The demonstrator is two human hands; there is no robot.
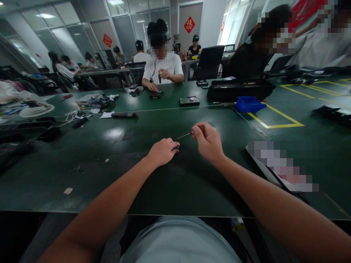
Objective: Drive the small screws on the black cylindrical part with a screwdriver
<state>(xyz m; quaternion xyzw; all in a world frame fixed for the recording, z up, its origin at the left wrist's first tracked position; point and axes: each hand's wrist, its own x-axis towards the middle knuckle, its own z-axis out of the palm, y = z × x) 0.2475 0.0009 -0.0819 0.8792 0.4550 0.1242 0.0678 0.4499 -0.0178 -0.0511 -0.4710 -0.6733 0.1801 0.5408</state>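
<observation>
Bench view: a green tabletop (pixel 104 175), both bare hands near its middle. The left hand (pixel 163 151) rests low over the surface, thumb and forefinger closed around a small dark part (pixel 176 148); the part shows only at the fingertips, mostly hidden, so its type cannot be told. The right hand (pixel 209 143) is raised to the right of it, fingers curled shut on the handle of a screwdriver (pixel 191 133). The thin shaft points left and slightly down, its tip above and near the dark part; contact cannot be confirmed. Farther back: a circuit-board unit (pixel 189 101), with a blue bin (pixel 249 104) to its right, in front of a long black tray (pixel 241 90). Back left, a pen-like tool (pixel 124 115) lies beside white scraps. Across the table, a person in a white shirt (pixel 175 65) has one hand at a dark device (pixel 156 94).
</observation>
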